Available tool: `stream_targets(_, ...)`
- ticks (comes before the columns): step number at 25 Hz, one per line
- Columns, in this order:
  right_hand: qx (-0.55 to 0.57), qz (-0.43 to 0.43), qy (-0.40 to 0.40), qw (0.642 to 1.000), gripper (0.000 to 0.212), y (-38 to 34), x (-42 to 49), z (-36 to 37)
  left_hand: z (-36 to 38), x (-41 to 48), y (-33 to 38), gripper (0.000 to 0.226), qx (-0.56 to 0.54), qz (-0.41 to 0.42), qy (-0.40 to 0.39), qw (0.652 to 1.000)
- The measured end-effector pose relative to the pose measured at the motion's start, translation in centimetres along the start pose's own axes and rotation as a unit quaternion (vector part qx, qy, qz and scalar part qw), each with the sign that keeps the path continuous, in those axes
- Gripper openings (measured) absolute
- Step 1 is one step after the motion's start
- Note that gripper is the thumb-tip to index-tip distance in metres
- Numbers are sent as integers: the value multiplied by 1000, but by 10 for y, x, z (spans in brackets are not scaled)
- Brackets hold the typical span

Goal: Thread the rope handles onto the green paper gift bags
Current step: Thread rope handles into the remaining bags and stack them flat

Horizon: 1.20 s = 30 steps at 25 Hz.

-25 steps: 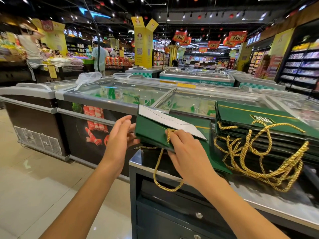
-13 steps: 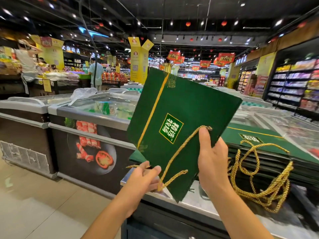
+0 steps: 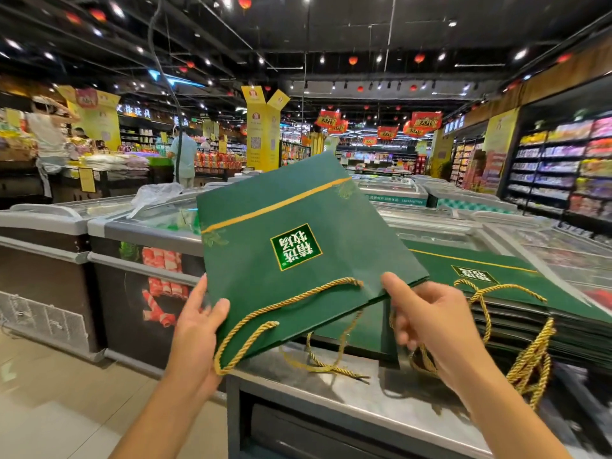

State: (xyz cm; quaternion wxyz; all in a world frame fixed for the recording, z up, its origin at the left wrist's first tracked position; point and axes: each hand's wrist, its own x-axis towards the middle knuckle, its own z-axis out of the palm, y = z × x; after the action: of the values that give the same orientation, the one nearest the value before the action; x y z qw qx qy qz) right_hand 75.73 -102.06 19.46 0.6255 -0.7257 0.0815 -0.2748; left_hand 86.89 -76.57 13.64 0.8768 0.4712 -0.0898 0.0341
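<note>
i see one green bag (image 3: pixel 331 207) held up flat in the air in front of the camera, a little tilted, above the near left corner of the metal counter (image 3: pixel 347 402). its printed logo square (image 3: pixel 295 246) stands upside down, so the open end of the bag points down toward me.

the left hand (image 3: pixel 198 323) grasps the bag at its lower left edge, the thumb on the front face and the fingers behind. the right hand (image 3: pixel 430 316) pinches the lower right edge with the thumb on the front; its other fingers are curled under the bag and blurred, so i cannot tell if they hold also a rope.

a gold rope handle (image 3: pixel 298 301) lies across the front of the bag near its lower edge, both ends going into the paper, and its loop hangs down by the left wrist. a second rope (image 3: pixel 326 366) hangs behind the bag and its end rests on the counter.

to the right, just beside the held bag, a stack of green bags (image 3: pixel 510 313) lies flat on the counter, with its gold ropes (image 3: pixel 530 359) hanging over the near side. further away stand freezer chests (image 3: pixel 145 233).
</note>
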Motion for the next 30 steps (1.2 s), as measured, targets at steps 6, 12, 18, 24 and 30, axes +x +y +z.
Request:
stream_targets(6, -47, -74, -16, 996, 62, -10, 18, -21, 18, 14, 15, 45, 16, 4, -29, 999)
stream_targets(12, -196, -137, 38, 970, 68, -29, 41, -62, 76, 40, 18, 53, 106, 16, -122, 987)
stream_targets(18, -327, -125, 102, 931, 71, -39, 56, -138, 165, 57, 8, 58, 197, -43, -259, 944)
stream_targets(24, -430, -46, 126, 893, 66, -23, 53, -207, 236, 48, -32, 53, 213, -114, -325, 914)
stream_targets(30, -463, 15, 104, 880, 65, 8, 52, -233, 248, 50, -76, 120, 231, -175, -340, 895)
